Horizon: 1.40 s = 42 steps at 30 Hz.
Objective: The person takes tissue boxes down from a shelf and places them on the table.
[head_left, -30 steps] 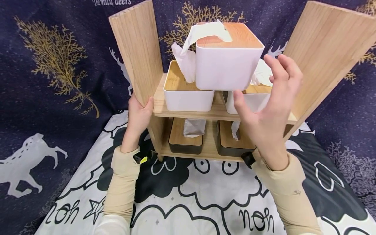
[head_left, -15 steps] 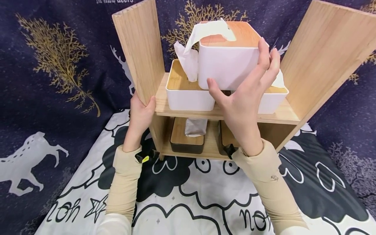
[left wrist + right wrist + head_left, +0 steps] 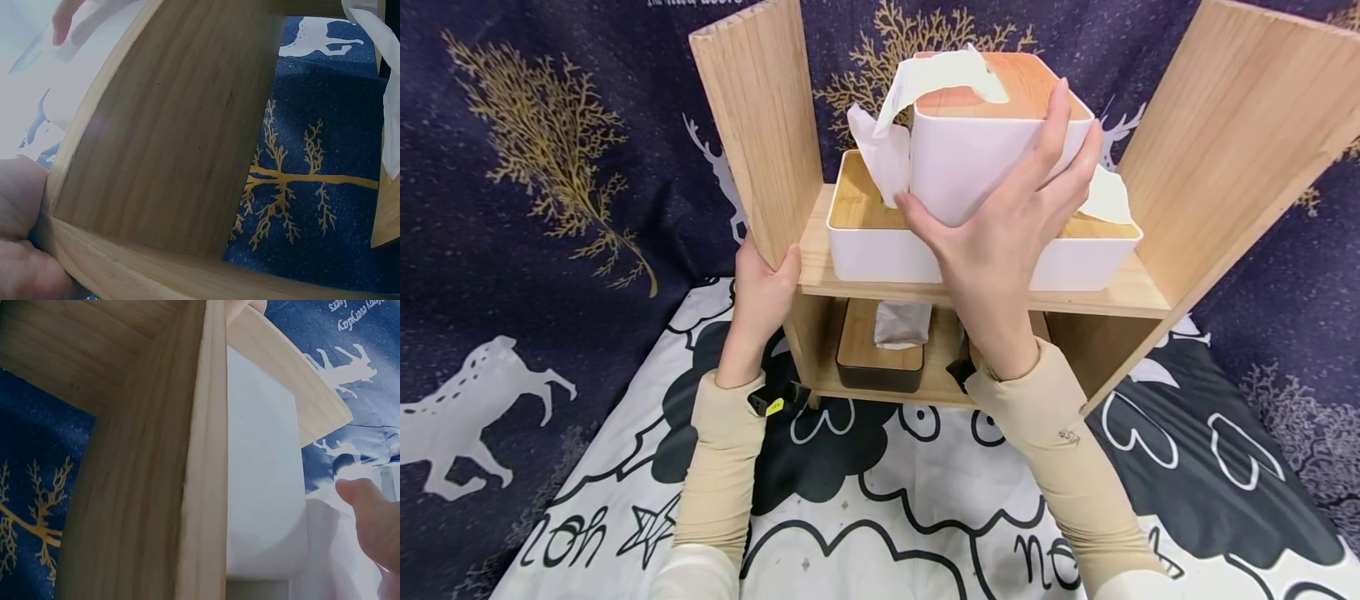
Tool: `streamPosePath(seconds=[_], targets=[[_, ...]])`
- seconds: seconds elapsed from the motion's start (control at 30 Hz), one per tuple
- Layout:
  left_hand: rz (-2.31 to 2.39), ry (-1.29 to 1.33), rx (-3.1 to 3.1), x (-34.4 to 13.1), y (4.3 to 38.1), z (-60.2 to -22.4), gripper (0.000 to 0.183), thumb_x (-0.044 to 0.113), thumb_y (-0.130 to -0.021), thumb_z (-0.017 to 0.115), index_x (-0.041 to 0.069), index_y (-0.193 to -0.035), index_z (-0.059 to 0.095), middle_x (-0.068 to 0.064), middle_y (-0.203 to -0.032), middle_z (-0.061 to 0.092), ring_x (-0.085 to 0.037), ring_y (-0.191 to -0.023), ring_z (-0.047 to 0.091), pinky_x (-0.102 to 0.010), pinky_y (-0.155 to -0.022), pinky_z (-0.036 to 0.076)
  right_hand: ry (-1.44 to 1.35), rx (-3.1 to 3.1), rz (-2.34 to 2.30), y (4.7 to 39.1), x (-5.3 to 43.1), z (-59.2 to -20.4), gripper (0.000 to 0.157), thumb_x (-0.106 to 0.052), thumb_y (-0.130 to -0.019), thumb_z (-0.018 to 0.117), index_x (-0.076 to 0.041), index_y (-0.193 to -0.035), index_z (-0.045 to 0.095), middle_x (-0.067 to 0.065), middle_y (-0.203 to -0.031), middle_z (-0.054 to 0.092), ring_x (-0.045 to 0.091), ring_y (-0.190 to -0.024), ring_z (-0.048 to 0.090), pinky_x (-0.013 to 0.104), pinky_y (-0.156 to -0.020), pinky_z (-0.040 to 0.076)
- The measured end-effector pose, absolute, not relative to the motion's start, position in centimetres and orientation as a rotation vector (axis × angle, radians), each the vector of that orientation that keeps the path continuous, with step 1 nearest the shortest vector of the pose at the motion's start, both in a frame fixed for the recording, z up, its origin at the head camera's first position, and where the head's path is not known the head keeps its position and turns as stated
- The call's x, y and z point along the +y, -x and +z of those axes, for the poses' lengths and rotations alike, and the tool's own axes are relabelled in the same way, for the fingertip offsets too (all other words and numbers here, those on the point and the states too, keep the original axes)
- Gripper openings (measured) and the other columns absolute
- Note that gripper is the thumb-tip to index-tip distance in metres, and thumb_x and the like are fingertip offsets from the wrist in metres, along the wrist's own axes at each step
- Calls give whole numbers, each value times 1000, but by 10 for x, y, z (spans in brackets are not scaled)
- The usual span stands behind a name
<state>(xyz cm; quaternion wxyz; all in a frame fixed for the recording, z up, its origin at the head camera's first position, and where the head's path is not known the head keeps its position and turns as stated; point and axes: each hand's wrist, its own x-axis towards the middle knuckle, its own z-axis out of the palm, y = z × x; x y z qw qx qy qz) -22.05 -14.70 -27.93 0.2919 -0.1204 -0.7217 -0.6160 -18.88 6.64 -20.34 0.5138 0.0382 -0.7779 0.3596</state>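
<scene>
A white tissue box with an orange-brown wood lid sits on top of two white tissue boxes; tissue droops over its left side. My right hand spans its front and grips it, thumb at the left edge and fingers at the right. Beneath are the left white tissue box and right white tissue box, partly hidden by that hand. My left hand holds the front edge of the wooden shelf's left side panel. The right wrist view shows my right thumb beside whitish box surfaces.
On the lower shelf board stands a black-sided tissue box with a wood lid. Another box there is mostly behind my right wrist. The right side panel rises on the right. A black-and-white patterned cloth lies in front; dark printed fabric hangs behind.
My right hand has moved left from the right side onto the top tissue box, its thumb now reaching the left edge. My left hand keeps its hold on the panel.
</scene>
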Motion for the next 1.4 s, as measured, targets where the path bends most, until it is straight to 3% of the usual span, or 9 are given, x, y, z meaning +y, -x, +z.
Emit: streamPosePath(seconds=[0.17,0.4,0.57,0.87,1.13,1.4], targets=[[-1631,333,-1928,-146,221,-279,41,-8,-87,51,-12,-128,46,-27,-120,58,-26,-108,56,-26,-92,42,-18,-1866,824,191,62,-202,135,-80,-56,70,-3,-152,16,21,-155,11,23,-147,4,37,-118,5],[-1627,320,-1937,-147,221,-280,41,-7,-88,52,-10,-129,46,-27,-121,56,-27,-110,56,-37,-95,42,8,-1851,790,194,59,-203,137,-82,-55,69,-2,-152,16,22,-154,13,24,-145,6,38,-117,7],[-1639,328,-1927,-148,222,-281,42,-8,-88,51,-10,-130,46,-26,-122,56,-28,-112,56,-39,-97,42,20,-1887,822,193,58,-201,138,-85,-56,65,-1,-152,14,21,-155,9,25,-146,4,38,-117,4],[-1658,336,-1915,-148,223,-281,43,-8,-88,51,-9,-130,46,-25,-122,56,-26,-112,55,-36,-97,42,32,-1841,839,193,54,-202,117,-64,-60,78,-10,-150,25,22,-153,13,28,-144,9,37,-116,12],[-1670,327,-1909,-147,222,-280,43,-8,-88,51,-10,-130,45,-25,-121,56,-25,-110,55,-31,-95,42,12,-1797,835,193,54,-201,96,-54,-63,80,-14,-139,38,22,-149,20,27,-143,13,35,-116,13],[-1659,331,-1915,-146,221,-279,42,-7,-88,51,-10,-130,45,-26,-121,56,-25,-110,55,-32,-94,41,-15,-1771,850,194,57,-200,93,-54,-61,81,-12,-133,42,21,-147,23,27,-143,15,32,-116,11]])
